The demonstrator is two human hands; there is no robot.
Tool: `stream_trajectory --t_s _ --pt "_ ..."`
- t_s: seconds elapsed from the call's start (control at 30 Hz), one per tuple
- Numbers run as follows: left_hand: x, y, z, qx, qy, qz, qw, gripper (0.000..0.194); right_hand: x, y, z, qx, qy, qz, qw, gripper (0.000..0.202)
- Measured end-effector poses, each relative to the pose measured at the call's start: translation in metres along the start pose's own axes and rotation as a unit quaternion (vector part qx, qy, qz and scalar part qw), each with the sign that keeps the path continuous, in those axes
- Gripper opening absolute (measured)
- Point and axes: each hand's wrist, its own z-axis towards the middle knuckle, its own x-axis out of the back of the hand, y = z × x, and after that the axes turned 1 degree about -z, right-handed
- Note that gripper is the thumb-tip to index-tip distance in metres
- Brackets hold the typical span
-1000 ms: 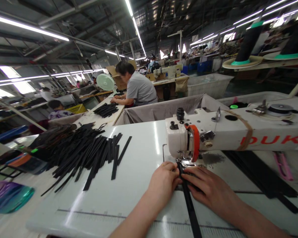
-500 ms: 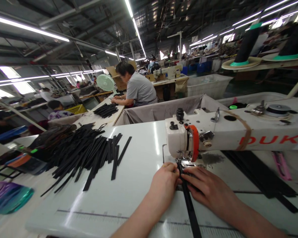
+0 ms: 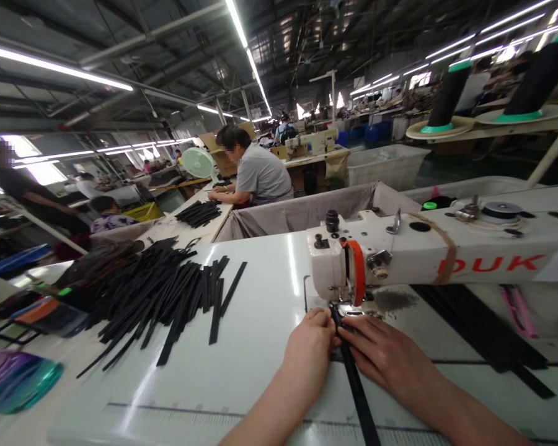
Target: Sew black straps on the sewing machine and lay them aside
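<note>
Step, judged: feeding black strip [image 3: 357,385] through sewing machine [image 3: 400,254]. Strip lies on near counter [image 3: 265,322], far end at the needle area. Left hand [image 3: 309,347] pinches its left edge; right hand [image 3: 388,350] touches the right, grip unclear. Next move likely calls for straight, even guiding.

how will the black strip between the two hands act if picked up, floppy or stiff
The strip is probably light, being thin and narrow. It likely flexes somewhat, since similar ones in the pile curve. Rolling seems unlikely given its flat shape.
</note>
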Motion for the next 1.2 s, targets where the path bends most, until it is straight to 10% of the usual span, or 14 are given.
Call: stream_trajectory --t_s 1.2 --pt "0.012 0.019 0.006 0.054 -0.014 0.048 0.997 0.008 0.013 -0.001 -0.002 -0.034 -0.026 0.175 0.984 0.022"
